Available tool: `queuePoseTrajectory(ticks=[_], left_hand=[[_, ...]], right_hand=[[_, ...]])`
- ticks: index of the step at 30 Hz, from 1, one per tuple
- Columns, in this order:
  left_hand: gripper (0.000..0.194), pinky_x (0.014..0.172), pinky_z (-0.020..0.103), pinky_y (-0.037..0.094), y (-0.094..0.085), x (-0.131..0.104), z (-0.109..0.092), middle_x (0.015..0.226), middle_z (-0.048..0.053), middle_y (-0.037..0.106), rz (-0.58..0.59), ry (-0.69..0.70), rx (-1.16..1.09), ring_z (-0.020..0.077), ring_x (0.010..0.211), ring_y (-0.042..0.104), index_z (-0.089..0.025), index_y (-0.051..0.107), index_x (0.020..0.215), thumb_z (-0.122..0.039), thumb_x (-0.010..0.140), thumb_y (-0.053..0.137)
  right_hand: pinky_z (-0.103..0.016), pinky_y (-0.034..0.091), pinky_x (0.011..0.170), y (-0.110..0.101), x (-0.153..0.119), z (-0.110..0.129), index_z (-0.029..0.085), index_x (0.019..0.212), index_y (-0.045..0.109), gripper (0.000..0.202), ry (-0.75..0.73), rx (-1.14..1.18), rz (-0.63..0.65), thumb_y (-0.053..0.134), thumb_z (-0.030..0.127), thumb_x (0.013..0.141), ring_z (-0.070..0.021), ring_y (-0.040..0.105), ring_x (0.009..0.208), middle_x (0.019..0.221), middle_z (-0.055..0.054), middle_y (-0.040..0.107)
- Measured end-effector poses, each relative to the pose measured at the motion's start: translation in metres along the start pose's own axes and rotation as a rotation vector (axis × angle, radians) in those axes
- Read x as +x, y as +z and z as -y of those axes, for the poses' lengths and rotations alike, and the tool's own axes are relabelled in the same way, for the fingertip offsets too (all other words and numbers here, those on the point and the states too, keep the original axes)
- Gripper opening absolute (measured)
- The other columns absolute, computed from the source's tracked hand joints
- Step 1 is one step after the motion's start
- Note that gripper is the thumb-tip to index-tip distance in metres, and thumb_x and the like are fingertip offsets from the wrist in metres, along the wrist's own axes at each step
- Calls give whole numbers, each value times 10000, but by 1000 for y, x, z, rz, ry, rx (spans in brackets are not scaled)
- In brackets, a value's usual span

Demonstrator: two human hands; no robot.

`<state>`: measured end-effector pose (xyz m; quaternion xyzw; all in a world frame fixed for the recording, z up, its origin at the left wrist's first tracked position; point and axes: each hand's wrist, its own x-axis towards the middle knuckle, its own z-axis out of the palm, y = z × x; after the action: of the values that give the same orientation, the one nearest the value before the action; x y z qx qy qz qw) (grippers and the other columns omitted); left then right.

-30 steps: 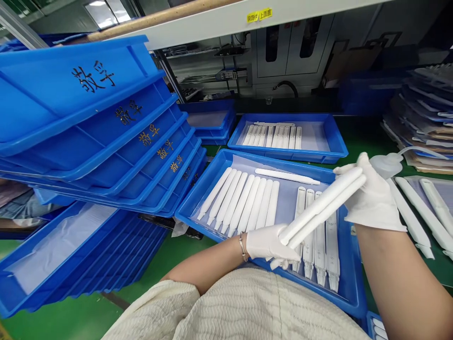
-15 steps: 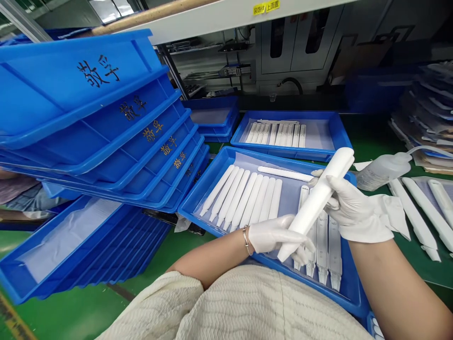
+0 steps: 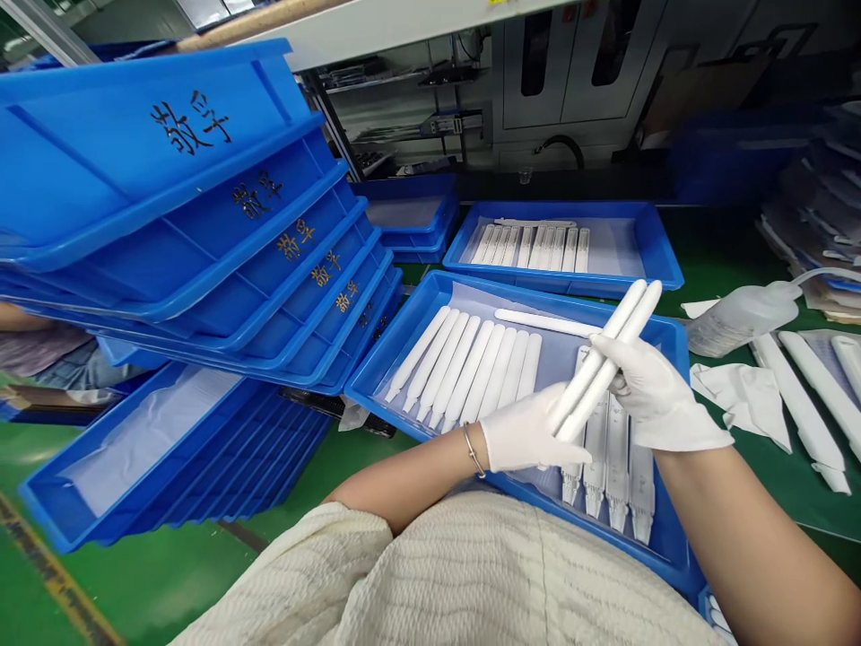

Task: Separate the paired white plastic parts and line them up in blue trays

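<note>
Two long white plastic pieces lie side by side, tilted, in my gloved hands above a blue tray. The fingers of my left hand are closed round their lower ends. Higher up, my right hand grips them between thumb and fingers. Under them, the tray holds a row of smooth white pieces on the left, one piece lying crosswise at the back, and several pieces with their inner side up on the right, partly covered by my hands.
Blue crates are stacked high at the left, with more trays below. A second tray of white pieces stands behind. At the right are a squeeze bottle, a crumpled cloth and more white pieces. A person's arm shows far left.
The held pieces have turned so that both narrow edges show side by side. The cloth near my right wrist now lies in plain view on the table. The view has shifted slightly.
</note>
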<state>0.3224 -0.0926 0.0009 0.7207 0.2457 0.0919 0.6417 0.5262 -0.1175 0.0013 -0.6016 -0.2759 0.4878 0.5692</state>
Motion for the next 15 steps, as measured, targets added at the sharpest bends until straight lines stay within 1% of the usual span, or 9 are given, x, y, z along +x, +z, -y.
queuePoseTrajectory(ticks=[2,3,5,6,8,11,13,15], left_hand=[[665,650,262,496,0,-2,2,918,-7,551,138,27,-273,121,736,536,-211,525,1254,-368,711,875],[647,670,266,514,0,-2,4,933,-2,558,184,22,-363,120,756,552,-204,536,1211,-347,690,892],[653,711,283,542,2,-2,8,962,12,579,228,-14,-451,135,811,595,-192,552,1152,-315,633,930],[678,723,291,554,4,-2,10,962,12,580,235,-33,-470,142,825,612,-192,553,1164,-312,620,939],[754,725,303,570,7,-2,12,959,4,559,228,-52,-506,145,822,633,-208,523,1288,-319,656,919],[831,719,308,573,9,-4,12,992,15,547,180,-7,-456,148,816,649,-271,357,1534,-335,825,784],[818,750,333,576,9,-8,10,1073,50,583,138,41,-325,166,848,655,-302,254,1612,-341,911,675],[813,802,372,577,7,-11,6,1187,81,611,102,68,-170,195,896,655,-316,213,1637,-347,936,623]], right_hand=[[-254,301,398,-8,4,-1,203,692,578,375,92,92,-3,860,440,758,-94,336,466,528,38,379],[-254,299,403,-11,6,-2,203,660,553,388,126,126,-9,860,418,762,-91,329,468,520,37,366],[-254,302,411,-15,9,-3,204,618,518,412,147,168,-15,855,382,773,-88,326,473,512,31,360],[-252,305,412,-15,9,-4,205,609,511,419,151,184,-21,856,374,774,-87,324,475,512,30,360],[-241,324,411,-14,9,-5,201,613,524,417,149,202,-37,873,379,755,-88,333,481,524,30,371],[-215,340,395,-8,5,-3,184,710,641,374,90,146,-29,887,464,720,-93,389,503,589,8,471],[-208,331,373,-5,2,-1,178,812,716,394,32,73,9,856,540,739,-92,408,494,629,-10,530],[-217,310,347,-3,-1,2,178,852,739,428,-4,20,21,818,590,768,-85,384,452,616,-11,537]])
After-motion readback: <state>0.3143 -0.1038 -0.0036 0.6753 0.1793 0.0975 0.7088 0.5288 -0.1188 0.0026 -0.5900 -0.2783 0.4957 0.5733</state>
